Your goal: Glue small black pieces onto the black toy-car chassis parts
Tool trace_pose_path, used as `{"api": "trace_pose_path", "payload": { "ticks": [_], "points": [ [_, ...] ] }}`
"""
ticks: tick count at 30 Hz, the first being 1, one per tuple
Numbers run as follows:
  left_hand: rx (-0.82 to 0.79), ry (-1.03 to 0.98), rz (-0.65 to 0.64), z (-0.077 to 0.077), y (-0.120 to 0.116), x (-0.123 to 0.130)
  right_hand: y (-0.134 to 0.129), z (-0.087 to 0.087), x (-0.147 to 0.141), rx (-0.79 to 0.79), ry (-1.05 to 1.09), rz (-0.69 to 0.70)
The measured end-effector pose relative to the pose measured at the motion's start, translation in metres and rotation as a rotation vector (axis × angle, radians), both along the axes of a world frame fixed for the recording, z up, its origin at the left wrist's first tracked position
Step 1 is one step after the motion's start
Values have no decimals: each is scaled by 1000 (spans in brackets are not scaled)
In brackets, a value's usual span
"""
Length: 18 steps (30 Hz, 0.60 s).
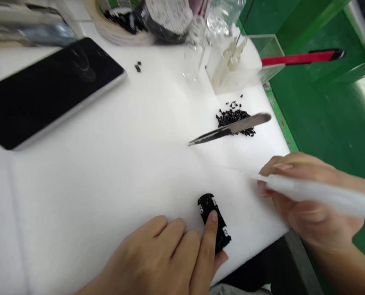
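Observation:
A small black piece (222,229) with shiny silvery details lies on the white foam sheet (108,172) near its front edge. My left hand (170,254) holds it, index fingertip on top and thumb at its lower side. To the right, my right hand (318,200) grips a white pen-like tool (327,196) whose thin tip points left, above the sheet and apart from the black piece. Metal tweezers (231,128) lie beyond, their handle end across a pile of tiny black chips (228,116).
A phone (53,90) lies at the left. Along the back are a tape roll (121,35) with a labelled bag (170,16), a small glass bottle (194,53) and a clear box (231,73). A red-handled tool (299,58) extends over the green surface (330,114).

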<state>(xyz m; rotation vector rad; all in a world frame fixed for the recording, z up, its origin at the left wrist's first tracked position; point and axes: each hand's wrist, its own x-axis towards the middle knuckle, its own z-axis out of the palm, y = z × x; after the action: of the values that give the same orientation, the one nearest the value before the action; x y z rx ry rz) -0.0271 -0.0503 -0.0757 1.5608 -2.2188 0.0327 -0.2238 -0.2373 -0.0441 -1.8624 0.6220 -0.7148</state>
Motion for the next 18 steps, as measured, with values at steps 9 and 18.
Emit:
{"api": "trace_pose_path", "payload": {
  "ticks": [9,18],
  "points": [
    [-88,148,33,-5,-4,-4,39,20,174,-522,161,495],
    [-116,0,26,-15,2,-6,42,14,188,-540,181,398]
  ]
}}
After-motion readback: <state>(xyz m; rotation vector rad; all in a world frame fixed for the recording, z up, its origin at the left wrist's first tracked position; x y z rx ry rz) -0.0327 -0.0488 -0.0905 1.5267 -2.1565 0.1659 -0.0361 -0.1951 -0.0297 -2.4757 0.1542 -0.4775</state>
